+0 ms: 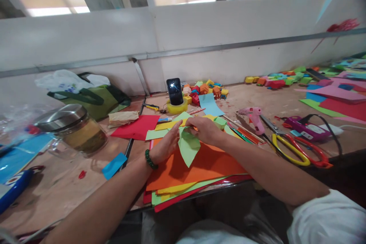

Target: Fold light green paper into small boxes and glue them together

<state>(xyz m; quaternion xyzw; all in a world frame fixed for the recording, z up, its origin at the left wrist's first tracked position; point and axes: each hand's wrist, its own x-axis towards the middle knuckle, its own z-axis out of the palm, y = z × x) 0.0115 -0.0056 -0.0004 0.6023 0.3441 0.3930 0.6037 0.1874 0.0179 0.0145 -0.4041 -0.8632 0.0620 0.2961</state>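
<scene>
Surroundings: a glass jar (74, 129) stands on the left of the tabletop (257, 101); a phone (174, 90) stands behind the hands; pink glue gun (254, 119) and yellow scissors (288, 148) lie to the right.
Underlay: a stack of coloured paper (200, 167), orange on top.
Green paper (188, 145): folded, held just above the stack, between both hands.
Left hand (167, 145): fingers (176, 126) stretched flat against the paper's left edge.
Right hand (204, 129): fingers curled, pinching its top.
</scene>
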